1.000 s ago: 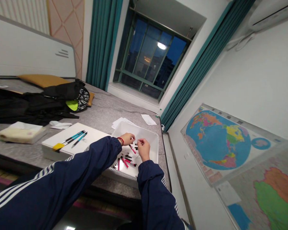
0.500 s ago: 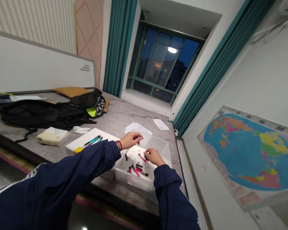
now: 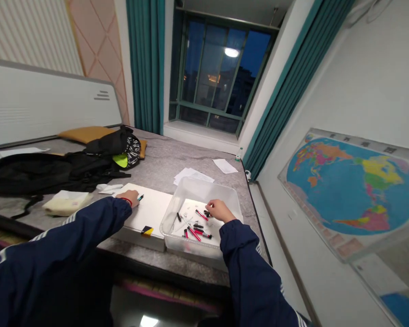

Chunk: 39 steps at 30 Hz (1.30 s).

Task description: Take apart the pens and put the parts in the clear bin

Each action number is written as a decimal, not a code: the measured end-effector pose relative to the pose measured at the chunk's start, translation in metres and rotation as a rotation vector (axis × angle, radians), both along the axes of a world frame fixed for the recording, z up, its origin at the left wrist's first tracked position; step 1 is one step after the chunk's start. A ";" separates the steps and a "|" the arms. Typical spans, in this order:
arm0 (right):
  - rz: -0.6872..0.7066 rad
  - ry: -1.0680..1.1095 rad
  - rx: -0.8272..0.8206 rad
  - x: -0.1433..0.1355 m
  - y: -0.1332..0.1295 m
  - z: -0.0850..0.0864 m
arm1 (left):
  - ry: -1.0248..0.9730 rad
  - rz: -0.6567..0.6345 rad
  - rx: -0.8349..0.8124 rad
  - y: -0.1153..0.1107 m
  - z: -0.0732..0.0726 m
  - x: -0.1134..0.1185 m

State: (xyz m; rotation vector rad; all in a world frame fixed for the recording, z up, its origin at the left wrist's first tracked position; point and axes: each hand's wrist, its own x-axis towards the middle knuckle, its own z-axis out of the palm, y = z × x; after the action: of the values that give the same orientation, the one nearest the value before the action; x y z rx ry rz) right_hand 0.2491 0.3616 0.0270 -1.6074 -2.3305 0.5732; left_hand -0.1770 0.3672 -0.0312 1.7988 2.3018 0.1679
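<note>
My left hand is over the white box, its fingers closed round pens whose teal and dark tips stick out to the right. A black and yellow piece lies at the box's front edge. Beside the box stands a clear plastic bin with red pens, black caps and small parts on its white bottom. My right hand is inside the bin's right part, fingers bent together next to small black pieces; whether it grips one is hidden.
White papers lie behind the bin, another sheet further right. A black backpack, a tissue pack and a brown cushion are on the left. A small bottle stands at the far corner.
My left hand has moved left from above the bin to the pens on the white box. The right hand stays in the bin. The view has shifted a little.
</note>
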 end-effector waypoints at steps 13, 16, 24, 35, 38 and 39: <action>-0.050 0.066 0.086 -0.006 -0.003 0.002 | -0.064 -0.198 0.521 0.014 0.111 0.095; -0.121 0.202 0.149 -0.010 -0.002 0.008 | -0.266 -0.424 0.632 0.004 0.132 0.163; -0.395 0.390 0.233 -0.017 -0.002 0.012 | -0.534 -0.794 0.401 -0.003 0.074 0.260; -0.444 0.353 0.292 -0.003 0.008 0.006 | -0.592 -0.708 0.313 0.009 0.063 0.254; -0.406 0.319 0.270 -0.001 0.010 0.004 | -0.588 -0.709 0.363 0.010 0.060 0.256; -0.401 0.297 0.257 0.000 0.011 0.004 | -0.588 -0.706 0.372 0.010 0.059 0.256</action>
State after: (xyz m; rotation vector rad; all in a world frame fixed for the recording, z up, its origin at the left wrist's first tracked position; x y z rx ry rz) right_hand 0.2486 0.3723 0.0308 -1.6700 -1.7285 0.3718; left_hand 0.0788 0.3771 0.0282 2.2217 1.2147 0.8981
